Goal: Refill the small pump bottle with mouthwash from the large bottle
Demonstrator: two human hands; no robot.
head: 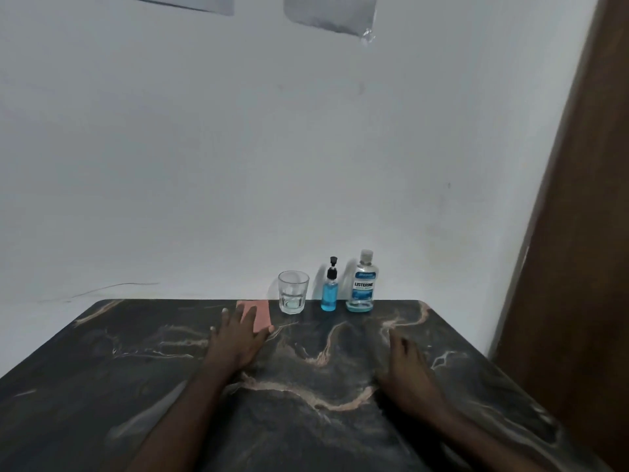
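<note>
standing beyond both hands: pump bottle [329, 290], large bottle [363, 283].

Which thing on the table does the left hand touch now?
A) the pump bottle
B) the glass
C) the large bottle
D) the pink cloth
D: the left hand lies flat with its fingers on the pink cloth, while the glass, the pump bottle and the large bottle stand apart from it near the wall.

"LISTERINE" on large bottle [363, 284]
</note>
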